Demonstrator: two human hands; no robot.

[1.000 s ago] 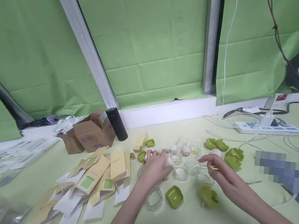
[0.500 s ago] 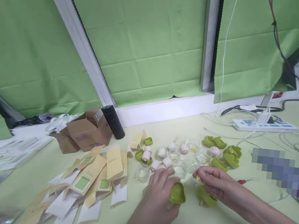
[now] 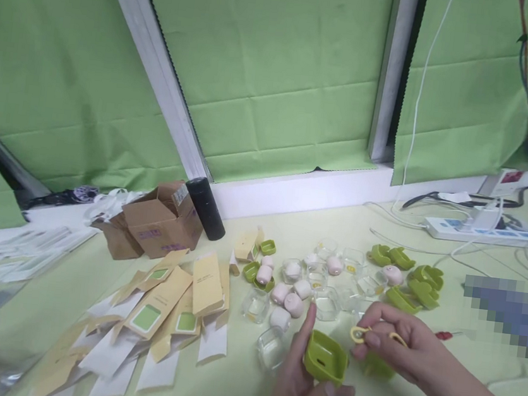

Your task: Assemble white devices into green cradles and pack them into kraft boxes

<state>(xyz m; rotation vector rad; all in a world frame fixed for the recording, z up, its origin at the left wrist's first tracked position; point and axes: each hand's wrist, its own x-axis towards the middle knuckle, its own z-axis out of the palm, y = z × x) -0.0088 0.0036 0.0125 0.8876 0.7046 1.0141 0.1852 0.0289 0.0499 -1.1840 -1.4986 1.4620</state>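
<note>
My left hand (image 3: pixel 295 383) is closed around a small olive-green plastic case (image 3: pixel 326 357), its open hollow side and a small slot in its floor turned toward me. Close by on the right, my right hand (image 3: pixel 402 344) pinches a small yellow loop strap (image 3: pixel 358 334) between thumb and fingers. The strap and the case are apart. Beneath my right hand lies another green case piece (image 3: pixel 379 367), partly hidden. A clear plastic case (image 3: pixel 271 349) sits left of my left hand. Beyond the hands are several pale pink rounded pieces (image 3: pixel 293 304) and more clear cases (image 3: pixel 327 303).
Several green case pieces (image 3: pixel 425 286) lie at the right. Kraft paper boxes (image 3: pixel 209 284) are heaped at the left, before a brown carton (image 3: pixel 160 224) and a black cylinder (image 3: pixel 205 208). A white power strip (image 3: pixel 484 232) with cables and a red-handled tool (image 3: pixel 443 336) are to the right.
My left hand has turned over, so the green case's hollow now faces up toward me. A yellow loop now shows clearly in my right hand. The view has shifted slightly.
</note>
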